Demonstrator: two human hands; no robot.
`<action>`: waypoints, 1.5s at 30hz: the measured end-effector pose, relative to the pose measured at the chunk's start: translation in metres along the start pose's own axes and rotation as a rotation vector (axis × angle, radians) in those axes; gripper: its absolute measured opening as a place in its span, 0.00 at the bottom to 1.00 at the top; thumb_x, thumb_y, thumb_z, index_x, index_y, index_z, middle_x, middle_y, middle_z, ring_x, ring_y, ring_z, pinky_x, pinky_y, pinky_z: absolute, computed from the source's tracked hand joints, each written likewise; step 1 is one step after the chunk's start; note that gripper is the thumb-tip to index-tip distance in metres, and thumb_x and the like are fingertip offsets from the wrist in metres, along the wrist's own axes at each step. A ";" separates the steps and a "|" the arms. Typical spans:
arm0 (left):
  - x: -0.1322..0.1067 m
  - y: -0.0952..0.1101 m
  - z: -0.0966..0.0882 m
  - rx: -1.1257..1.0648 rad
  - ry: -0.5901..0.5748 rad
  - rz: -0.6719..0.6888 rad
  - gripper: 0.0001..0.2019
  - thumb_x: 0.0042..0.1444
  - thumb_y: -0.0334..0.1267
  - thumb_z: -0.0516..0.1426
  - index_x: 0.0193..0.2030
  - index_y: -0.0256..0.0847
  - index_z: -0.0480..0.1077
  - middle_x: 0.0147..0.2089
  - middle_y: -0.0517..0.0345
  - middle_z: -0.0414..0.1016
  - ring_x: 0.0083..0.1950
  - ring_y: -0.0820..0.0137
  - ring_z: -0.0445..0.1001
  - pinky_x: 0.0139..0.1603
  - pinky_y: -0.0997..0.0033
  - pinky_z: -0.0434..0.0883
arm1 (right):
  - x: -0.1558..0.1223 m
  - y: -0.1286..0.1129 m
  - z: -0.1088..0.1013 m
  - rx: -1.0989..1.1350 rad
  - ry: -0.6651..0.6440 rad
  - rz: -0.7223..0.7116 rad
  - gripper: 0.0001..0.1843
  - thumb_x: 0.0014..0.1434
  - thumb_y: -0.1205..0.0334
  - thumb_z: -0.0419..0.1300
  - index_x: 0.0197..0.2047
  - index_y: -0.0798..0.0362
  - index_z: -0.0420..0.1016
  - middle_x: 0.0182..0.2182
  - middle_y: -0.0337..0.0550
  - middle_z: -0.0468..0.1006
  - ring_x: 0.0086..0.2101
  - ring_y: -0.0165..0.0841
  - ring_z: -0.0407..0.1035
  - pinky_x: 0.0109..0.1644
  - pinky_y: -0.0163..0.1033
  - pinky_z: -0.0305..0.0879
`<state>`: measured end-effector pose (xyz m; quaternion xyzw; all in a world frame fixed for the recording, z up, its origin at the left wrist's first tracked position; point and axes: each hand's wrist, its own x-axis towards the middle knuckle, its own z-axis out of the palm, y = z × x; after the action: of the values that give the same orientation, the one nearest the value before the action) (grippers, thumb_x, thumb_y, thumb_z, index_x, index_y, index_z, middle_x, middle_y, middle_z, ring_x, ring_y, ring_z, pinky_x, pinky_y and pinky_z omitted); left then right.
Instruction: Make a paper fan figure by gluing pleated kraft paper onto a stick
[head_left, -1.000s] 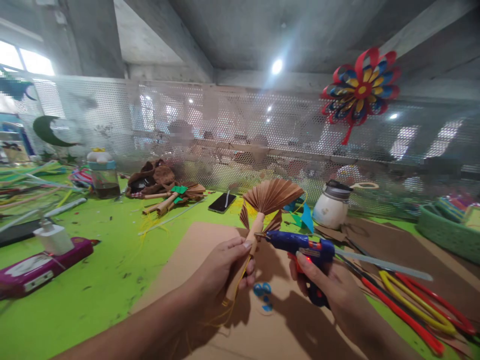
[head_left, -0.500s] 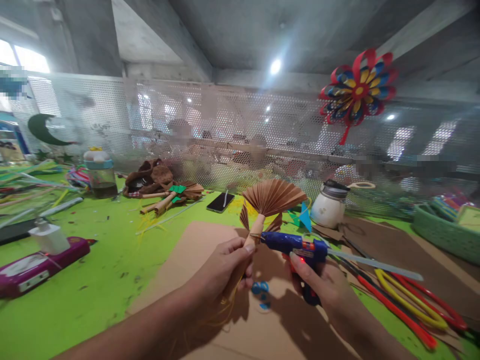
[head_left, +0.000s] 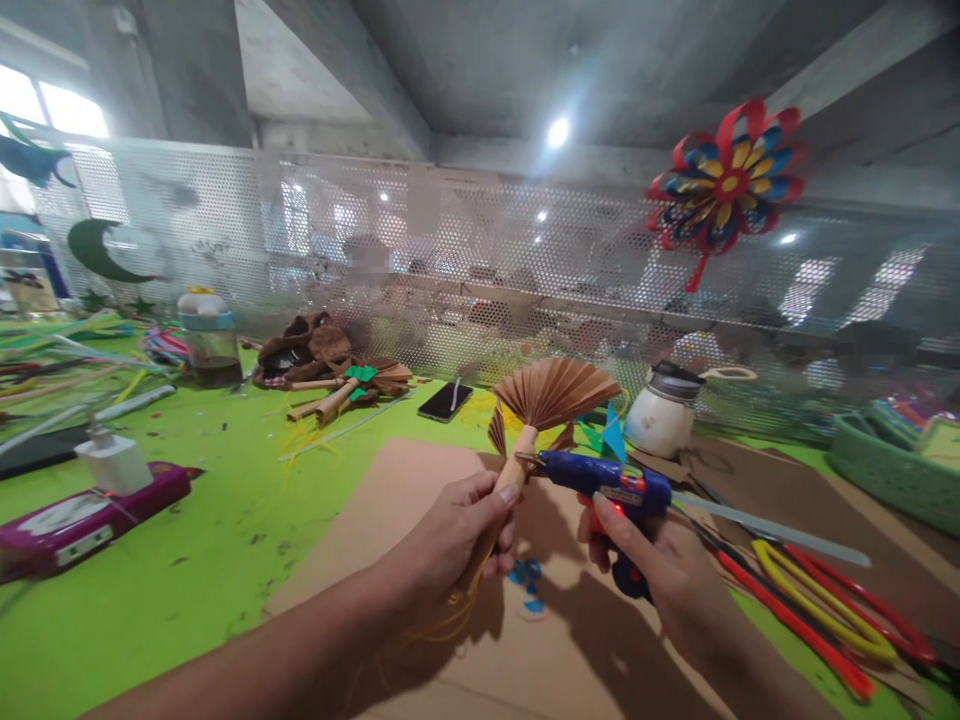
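Observation:
My left hand (head_left: pixel 469 525) is closed round the rolled stem of a brown pleated paper fan (head_left: pixel 555 392), which stands tilted with its wide top up. Smaller pleated pieces flank the stem, and thin yellow strands hang below the hand. In my right hand (head_left: pixel 660 565) is a blue hot glue gun (head_left: pixel 600 478), a long clear glue stick poking out of its back. Its nozzle is at the stem just above my left thumb; whether it touches I cannot tell. A red light glows near the trigger. Beneath both hands lies brown cardboard (head_left: pixel 420 470).
Pipe cleaners (head_left: pixel 817 600) and scissors lie at right, before a green basket (head_left: pixel 870 470). A white jar (head_left: pixel 660 410) and a phone (head_left: pixel 445 401) are farther back. A purple power strip (head_left: pixel 150 500) lies at left. Behind stands a perforated screen (head_left: pixel 450 240).
The glue gun has drawn back slightly to the right along the stem, its nozzle now more visible. My left hand keeps its hold. The whole view has shifted a little.

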<state>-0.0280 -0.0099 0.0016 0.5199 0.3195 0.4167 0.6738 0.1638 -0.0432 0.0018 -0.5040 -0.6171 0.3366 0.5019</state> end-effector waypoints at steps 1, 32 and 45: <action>0.000 -0.001 0.000 -0.002 -0.004 -0.006 0.12 0.55 0.45 0.57 0.33 0.39 0.61 0.22 0.64 0.64 0.19 0.79 0.63 0.18 0.80 0.53 | 0.000 -0.001 0.001 -0.016 0.002 -0.002 0.26 0.55 0.39 0.55 0.25 0.56 0.72 0.21 0.42 0.71 0.24 0.32 0.64 0.25 0.36 0.53; 0.002 -0.002 -0.005 0.036 0.069 -0.032 0.10 0.58 0.44 0.54 0.34 0.39 0.61 0.24 0.63 0.65 0.21 0.79 0.65 0.19 0.82 0.55 | 0.001 -0.001 -0.006 -0.103 -0.040 -0.010 0.26 0.57 0.41 0.54 0.25 0.56 0.73 0.18 0.42 0.70 0.21 0.30 0.61 0.24 0.36 0.51; 0.006 0.006 -0.013 -0.130 0.094 -0.003 0.07 0.58 0.38 0.52 0.33 0.38 0.62 0.22 0.63 0.65 0.19 0.79 0.63 0.17 0.82 0.56 | 0.004 0.003 -0.009 -0.178 -0.042 -0.014 0.24 0.58 0.42 0.53 0.30 0.56 0.75 0.20 0.40 0.70 0.22 0.30 0.63 0.25 0.35 0.55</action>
<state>-0.0376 0.0016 0.0038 0.4544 0.3236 0.4597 0.6910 0.1737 -0.0393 0.0023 -0.5354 -0.6582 0.2874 0.4444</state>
